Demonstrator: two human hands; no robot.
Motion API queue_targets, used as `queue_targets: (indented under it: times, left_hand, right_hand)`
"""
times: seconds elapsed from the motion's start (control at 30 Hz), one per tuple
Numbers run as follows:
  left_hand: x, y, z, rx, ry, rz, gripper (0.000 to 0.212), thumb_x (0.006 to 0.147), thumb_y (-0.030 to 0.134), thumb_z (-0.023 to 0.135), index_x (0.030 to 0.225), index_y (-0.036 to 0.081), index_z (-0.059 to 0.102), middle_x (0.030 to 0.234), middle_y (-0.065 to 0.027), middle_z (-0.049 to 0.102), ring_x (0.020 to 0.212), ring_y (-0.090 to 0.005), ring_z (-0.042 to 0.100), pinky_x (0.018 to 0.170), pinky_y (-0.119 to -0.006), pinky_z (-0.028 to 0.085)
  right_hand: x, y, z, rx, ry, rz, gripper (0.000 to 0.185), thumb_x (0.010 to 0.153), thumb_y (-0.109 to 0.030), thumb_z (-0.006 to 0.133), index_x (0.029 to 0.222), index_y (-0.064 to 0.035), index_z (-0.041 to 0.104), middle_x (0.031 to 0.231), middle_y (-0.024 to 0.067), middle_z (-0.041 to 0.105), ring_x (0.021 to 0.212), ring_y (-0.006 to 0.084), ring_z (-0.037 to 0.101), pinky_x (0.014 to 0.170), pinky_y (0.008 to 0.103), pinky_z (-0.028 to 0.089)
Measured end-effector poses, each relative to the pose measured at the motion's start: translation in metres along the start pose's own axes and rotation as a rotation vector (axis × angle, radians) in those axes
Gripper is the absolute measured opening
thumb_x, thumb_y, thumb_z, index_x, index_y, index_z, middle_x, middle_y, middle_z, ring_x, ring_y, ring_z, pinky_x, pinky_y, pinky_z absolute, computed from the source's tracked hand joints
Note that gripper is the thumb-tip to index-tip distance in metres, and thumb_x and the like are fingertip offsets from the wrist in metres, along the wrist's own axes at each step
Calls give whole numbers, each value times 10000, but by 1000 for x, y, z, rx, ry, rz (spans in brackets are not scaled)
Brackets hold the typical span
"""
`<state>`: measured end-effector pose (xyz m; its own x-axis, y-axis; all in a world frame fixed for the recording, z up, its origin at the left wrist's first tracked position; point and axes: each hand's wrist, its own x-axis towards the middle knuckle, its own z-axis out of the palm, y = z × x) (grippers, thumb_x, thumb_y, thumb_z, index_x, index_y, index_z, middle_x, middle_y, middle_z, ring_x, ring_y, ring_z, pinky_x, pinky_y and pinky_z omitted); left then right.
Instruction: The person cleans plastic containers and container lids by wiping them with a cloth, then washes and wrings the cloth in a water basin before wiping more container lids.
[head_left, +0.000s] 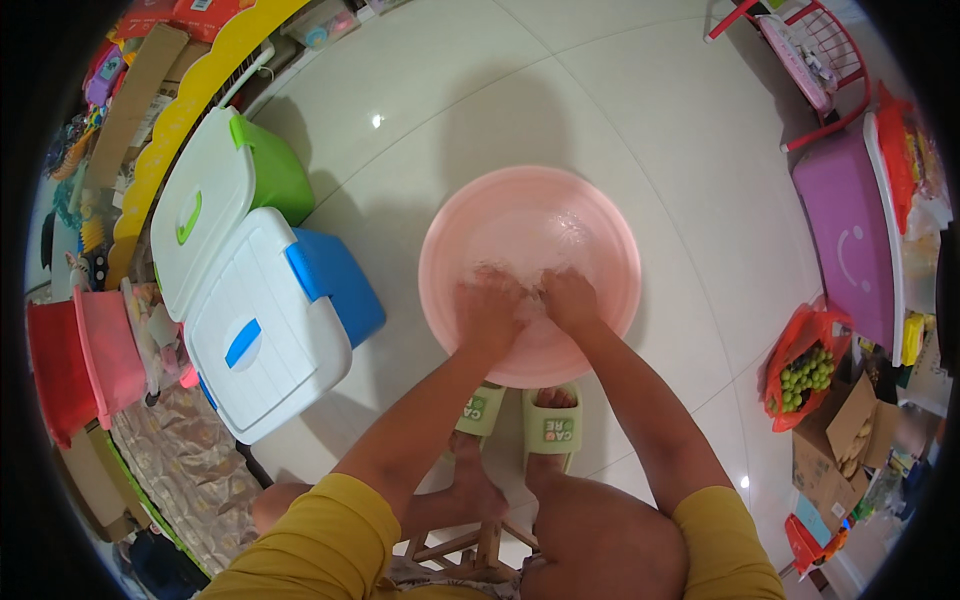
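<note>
A round pink plastic basin (529, 367) holding water stands on the floor in front of my feet. My left hand (491, 304) is in the water on the left side, its fingers blurred by ripples. Close beside it, my right hand (568, 296) is also in the water with its fingers curled. The knuckles of the two hands nearly meet near the middle of the basin. Splashing water hides the fingertips, so I cannot tell whether either hand holds anything.
Light green slippers (553, 442) are on my feet just below the basin. Lidded boxes, one green (277, 165) and one blue (341, 277), stand at left. At right are a purple bin (844, 240), a red bag of grapes (776, 375), a cardboard box (821, 465) and a red chair (862, 105).
</note>
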<state>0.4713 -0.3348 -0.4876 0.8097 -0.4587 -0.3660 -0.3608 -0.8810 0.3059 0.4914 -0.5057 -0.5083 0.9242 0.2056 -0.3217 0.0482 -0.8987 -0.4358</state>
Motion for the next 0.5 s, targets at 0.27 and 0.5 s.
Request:
queue_targets:
  times: [0.27,0.5]
  left_hand:
    - [1,-3,-1,181,42,-101,476,850,236,597,1313,166,517,1416,-98,408,1310,-319,342,1017,-586,266]
    - [10,-18,-31,-387,325,-61,423,769,16,611,1182,94,565,1067,-89,527,983,-267,539,872,-403,438]
  right_hand:
    - [14,1,7,-2,-58,61,210,847,-151,573,1020,-35,604,955,189,669,952,355,624,821,464,493]
    - [17,0,0,271,-57,352,234,869,-197,570,996,-11,633,908,189,669,849,324,649,717,402,508]
